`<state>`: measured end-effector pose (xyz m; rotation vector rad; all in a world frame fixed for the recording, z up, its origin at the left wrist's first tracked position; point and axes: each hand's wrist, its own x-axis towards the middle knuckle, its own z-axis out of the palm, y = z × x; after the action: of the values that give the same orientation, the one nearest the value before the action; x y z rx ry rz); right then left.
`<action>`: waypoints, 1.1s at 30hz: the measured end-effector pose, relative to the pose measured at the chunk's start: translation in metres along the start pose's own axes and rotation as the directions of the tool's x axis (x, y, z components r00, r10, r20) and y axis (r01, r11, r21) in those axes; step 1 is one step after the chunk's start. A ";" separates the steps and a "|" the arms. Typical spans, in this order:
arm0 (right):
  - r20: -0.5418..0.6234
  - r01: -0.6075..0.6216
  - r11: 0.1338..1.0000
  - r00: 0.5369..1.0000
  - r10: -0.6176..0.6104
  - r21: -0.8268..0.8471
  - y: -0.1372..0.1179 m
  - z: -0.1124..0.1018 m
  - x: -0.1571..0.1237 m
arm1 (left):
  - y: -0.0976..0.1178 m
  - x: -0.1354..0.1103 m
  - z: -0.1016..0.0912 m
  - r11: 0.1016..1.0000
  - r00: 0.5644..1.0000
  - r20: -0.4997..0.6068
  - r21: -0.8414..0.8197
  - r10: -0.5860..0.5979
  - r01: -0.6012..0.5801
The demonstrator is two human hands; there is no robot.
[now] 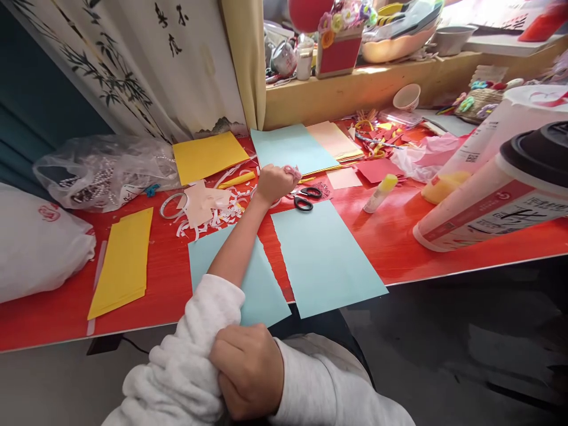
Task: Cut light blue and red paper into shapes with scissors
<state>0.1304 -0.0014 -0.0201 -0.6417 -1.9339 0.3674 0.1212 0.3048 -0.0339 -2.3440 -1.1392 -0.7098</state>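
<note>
My left hand (pixel 276 184) is closed in a fist over the far part of the table. Something small and pinkish shows at its fingers, too unclear to name. Close by on the right lie black-handled scissors (pixel 304 203), their blades partly hidden. My right hand (pixel 248 371) is closed on the grey-white left sleeve (pixel 195 343), which is bunched below the elbow. Under my left forearm lies a light blue sheet (pixel 261 296) with a ragged edge. Beside it, across a narrow gap, is another light blue sheet (pixel 326 260); both overhang the table's front edge.
The red table (pixel 168 296) carries yellow strips (pixel 126 260), paper shreds (pixel 217 216), a tape roll (pixel 171 206) and a glue stick (pixel 380 193). At the back are a yellow sheet (pixel 208 157) and a blue sheet (pixel 293 145). Large bottles (pixel 501 195) stand right; plastic bags (pixel 39 242) sit left.
</note>
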 end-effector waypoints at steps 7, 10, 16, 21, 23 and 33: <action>0.026 -0.016 1.000 1.000 0.016 0.006 0.000 0.000 -0.001 | 0.000 -0.002 0.003 0.999 0.996 -0.086 -0.052 0.008 -0.012; 0.042 -0.020 1.000 0.999 0.020 0.007 0.001 0.001 -0.001 | 0.000 -0.001 0.003 0.997 0.997 -0.071 -0.072 0.008 -0.013; -0.027 -0.035 0.998 0.999 0.037 0.054 0.002 -0.001 0.000 | 0.033 0.023 -0.024 0.993 0.988 -0.118 -0.058 0.100 -0.107; 0.106 -0.031 0.999 0.994 0.032 -0.011 0.003 -0.002 -0.004 | 0.121 0.031 -0.064 0.894 0.893 -0.280 -0.178 0.354 -0.410; 0.149 -0.021 0.999 0.988 0.027 -0.041 0.003 -0.001 -0.006 | 0.152 0.020 -0.064 0.814 0.829 -0.313 -0.219 0.464 -0.538; 0.094 -0.042 0.999 0.995 0.043 -0.014 0.004 -0.003 -0.009 | 0.182 -0.018 -0.031 0.739 0.674 -0.513 -0.107 0.532 -0.665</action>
<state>0.1373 -0.0038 -0.0278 -0.6854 -2.0155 0.4196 0.2513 0.1739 -0.0500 -2.3714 -0.0109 -1.1248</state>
